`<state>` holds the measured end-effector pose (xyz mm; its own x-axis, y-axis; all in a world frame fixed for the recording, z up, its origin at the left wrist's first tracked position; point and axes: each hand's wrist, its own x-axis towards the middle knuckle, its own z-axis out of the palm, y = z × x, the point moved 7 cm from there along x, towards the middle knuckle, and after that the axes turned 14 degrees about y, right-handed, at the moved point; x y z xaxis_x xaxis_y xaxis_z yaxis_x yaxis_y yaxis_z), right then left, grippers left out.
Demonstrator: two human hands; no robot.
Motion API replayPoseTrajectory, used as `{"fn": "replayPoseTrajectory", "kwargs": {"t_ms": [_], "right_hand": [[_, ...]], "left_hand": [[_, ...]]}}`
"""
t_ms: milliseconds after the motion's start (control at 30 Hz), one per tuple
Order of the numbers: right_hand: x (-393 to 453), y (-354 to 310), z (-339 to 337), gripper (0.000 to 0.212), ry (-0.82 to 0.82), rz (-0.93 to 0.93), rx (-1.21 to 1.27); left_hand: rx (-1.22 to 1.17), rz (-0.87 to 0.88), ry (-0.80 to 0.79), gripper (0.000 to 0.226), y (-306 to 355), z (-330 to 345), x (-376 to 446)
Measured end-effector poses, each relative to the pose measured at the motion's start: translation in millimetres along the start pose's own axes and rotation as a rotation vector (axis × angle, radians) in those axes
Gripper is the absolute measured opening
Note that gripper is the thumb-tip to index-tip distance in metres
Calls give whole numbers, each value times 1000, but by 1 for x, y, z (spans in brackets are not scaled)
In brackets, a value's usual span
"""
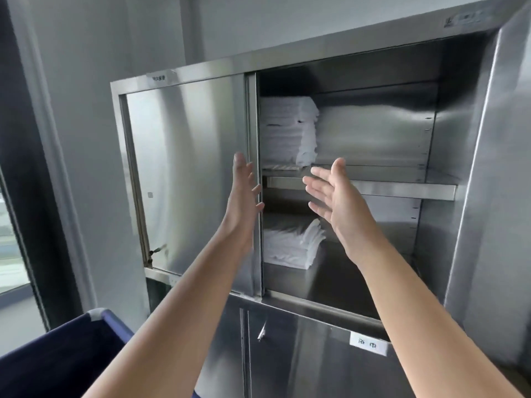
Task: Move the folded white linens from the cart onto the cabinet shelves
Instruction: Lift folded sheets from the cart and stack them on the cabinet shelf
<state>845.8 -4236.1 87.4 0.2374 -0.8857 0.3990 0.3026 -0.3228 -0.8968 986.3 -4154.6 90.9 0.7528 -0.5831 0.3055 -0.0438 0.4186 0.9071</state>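
A tall stack of folded white linens [287,130] stands at the left end of the upper shelf [402,188] of a stainless steel cabinet. A lower stack of white linens [291,245] lies on the shelf below. Both my hands are raised in front of the open cabinet, palms facing each other, fingers straight, holding nothing. My left hand [244,193] is in front of the sliding door's edge. My right hand [333,193] is in front of the upper shelf's front lip. A corner of the dark blue cart [66,354] shows at bottom left; its contents are hidden.
The left sliding door [184,173] of the cabinet is closed. The open right door [497,173] stands at the far right. Below are closed lower doors with a handle [262,331] and a white label [367,346]. A window [11,248] lies at the left.
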Motion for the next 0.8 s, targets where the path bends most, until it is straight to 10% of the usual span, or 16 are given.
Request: {"fn": "replayPoseTrajectory", "kwargs": {"t_ms": [800], "right_hand": [[-52,-61,-187,65,593,-143,-217]], "left_hand": [[-164,-154,-544,69,-30,190,-63]]}}
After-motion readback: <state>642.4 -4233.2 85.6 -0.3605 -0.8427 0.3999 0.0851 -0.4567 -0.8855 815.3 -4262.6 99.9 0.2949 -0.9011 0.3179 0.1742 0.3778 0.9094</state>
